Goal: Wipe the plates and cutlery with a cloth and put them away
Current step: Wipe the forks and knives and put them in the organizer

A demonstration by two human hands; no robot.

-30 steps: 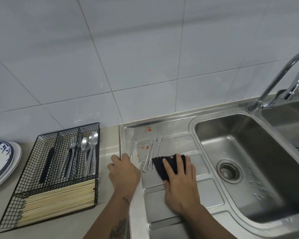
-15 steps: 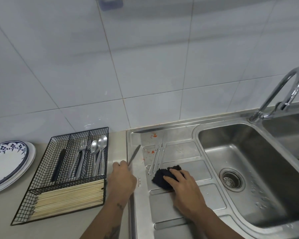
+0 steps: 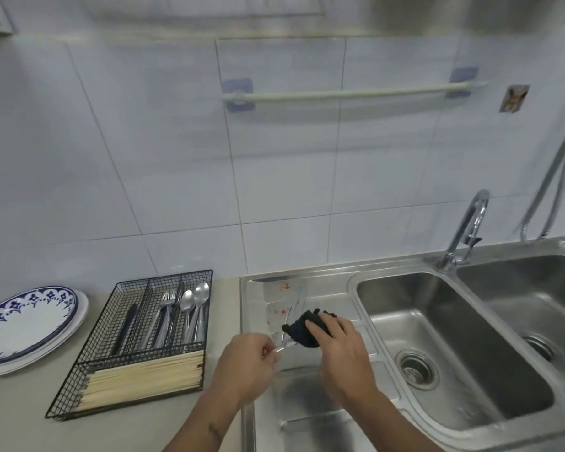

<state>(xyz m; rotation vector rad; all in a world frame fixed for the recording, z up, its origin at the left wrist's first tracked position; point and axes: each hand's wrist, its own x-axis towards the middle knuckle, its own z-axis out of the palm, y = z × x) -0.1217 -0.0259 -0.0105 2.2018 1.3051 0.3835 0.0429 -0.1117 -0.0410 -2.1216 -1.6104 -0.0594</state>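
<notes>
Left hand pinched slim steel knife by its handle, steadying it; right hand clamped dark crumpled cloth around the blade, presumably to wipe.

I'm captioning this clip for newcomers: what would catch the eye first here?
Over the steel draining board, the left hand holds a metal knife while the right hand wraps a dark cloth round its blade. To the left stand a black wire cutlery tray and blue-patterned white plates.
</notes>
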